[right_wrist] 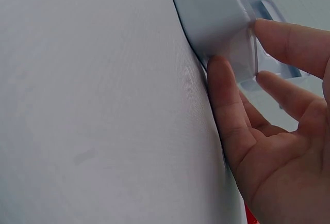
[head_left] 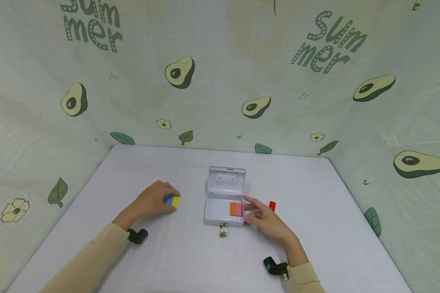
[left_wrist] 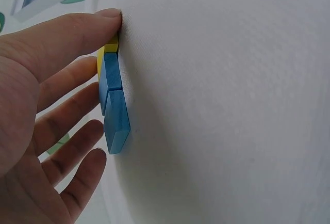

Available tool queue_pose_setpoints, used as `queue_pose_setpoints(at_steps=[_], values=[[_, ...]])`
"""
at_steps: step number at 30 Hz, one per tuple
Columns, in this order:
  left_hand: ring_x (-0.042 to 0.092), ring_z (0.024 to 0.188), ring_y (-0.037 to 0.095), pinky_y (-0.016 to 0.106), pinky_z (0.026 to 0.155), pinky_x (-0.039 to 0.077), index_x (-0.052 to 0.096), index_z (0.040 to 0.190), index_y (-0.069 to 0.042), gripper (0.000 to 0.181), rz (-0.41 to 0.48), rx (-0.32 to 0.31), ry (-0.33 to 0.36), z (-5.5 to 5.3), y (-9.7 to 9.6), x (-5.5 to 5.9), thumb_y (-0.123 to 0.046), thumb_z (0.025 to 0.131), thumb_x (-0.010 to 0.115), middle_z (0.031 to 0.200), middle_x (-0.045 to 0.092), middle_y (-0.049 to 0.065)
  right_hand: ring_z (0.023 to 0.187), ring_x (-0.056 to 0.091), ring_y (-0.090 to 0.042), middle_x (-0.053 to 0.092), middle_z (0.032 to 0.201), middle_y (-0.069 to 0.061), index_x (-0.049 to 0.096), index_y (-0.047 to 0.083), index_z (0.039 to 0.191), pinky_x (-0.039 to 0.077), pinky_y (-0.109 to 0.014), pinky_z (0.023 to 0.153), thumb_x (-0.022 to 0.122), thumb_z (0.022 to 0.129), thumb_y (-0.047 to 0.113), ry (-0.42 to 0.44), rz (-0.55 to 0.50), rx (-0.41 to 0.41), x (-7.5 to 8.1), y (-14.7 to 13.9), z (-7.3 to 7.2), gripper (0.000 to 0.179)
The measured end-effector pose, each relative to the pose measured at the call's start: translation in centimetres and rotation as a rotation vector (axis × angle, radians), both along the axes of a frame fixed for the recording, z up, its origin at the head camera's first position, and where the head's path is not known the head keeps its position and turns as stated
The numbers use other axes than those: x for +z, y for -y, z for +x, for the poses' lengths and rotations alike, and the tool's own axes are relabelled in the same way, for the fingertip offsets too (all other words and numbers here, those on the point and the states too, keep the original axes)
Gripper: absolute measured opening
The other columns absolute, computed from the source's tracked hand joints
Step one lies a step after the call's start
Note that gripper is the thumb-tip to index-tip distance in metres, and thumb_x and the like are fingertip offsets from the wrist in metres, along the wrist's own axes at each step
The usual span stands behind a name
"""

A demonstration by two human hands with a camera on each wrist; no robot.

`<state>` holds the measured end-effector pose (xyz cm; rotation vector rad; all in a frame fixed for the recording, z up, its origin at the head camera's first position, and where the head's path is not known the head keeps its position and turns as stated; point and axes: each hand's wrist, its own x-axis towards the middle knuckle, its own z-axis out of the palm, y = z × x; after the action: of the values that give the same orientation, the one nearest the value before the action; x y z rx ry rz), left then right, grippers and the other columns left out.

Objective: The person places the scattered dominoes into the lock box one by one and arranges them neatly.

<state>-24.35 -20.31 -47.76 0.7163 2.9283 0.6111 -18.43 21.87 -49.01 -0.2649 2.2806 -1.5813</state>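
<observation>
Out left of the box point(head_left: 218, 209), the left hand point(head_left: 155, 199) pinched the yellow block point(head_left: 175, 202), two blue blocks point(left_wrist: 116, 123) trailing behind, their row aimed boxward, while the nearer right hand point(head_left: 268, 221), fingers spread, touched the box's right side!

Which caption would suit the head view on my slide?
Left grip around blue and yellow blocks; right grip touching an open box with orange and pink blocks inside.
</observation>
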Motion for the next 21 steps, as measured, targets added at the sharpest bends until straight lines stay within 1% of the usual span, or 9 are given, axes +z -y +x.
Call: queue_pose_setpoints(at_steps=[6, 12, 18, 21], values=[[0.057, 0.121, 0.029, 0.049, 0.098, 0.052, 0.078, 0.124, -0.022, 0.043, 0.01, -0.003, 0.022, -0.02, 0.2, 0.27, -0.032, 0.084, 0.09, 0.129, 0.07, 0.003, 0.11, 0.069, -0.022, 0.054, 0.149, -0.016, 0.041, 0.02, 0.164, 0.051, -0.028, 0.093, 0.073, 0.102, 0.022, -0.013, 0.008, 0.01, -0.12, -0.13, -0.05, 0.069], [0.056, 0.12, 0.028, 0.048, 0.097, 0.053, 0.078, 0.123, -0.022, 0.04, 0.01, 0.002, 0.026, -0.05, 0.27, 0.41, -0.031, 0.085, 0.09, 0.129, 0.07, 0.003, 0.11, 0.069, -0.023, 0.054, 0.15, -0.015, 0.042, 0.02, 0.164, 0.052, -0.028, 0.095, 0.073, 0.102, 0.022, -0.016, 0.008, 0.01, 0.01, -0.11, -0.07, 0.069], [0.056, 0.119, 0.028, 0.049, 0.099, 0.053, 0.079, 0.123, -0.021, 0.039, 0.016, 0.008, 0.027, -0.15, 0.0, 0.5, -0.029, 0.086, 0.089, 0.127, 0.07, 0.003, 0.11, 0.069, -0.023, 0.055, 0.149, -0.016, 0.042, 0.02, 0.163, 0.052, -0.028, 0.094, 0.073, 0.102, 0.021, -0.014, 0.01, 0.006, 0.1, -0.09, -0.04, 0.069], [0.057, 0.118, 0.027, 0.049, 0.099, 0.053, 0.079, 0.122, -0.02, 0.039, 0.017, 0.01, 0.027, -0.16, -0.12, 0.48, -0.028, 0.086, 0.09, 0.126, 0.071, 0.003, 0.109, 0.069, -0.023, 0.054, 0.149, -0.016, 0.042, 0.019, 0.163, 0.051, -0.029, 0.094, 0.073, 0.102, 0.021, -0.012, 0.003, 0.008, 0.03, -0.13, 0.0, 0.069]])
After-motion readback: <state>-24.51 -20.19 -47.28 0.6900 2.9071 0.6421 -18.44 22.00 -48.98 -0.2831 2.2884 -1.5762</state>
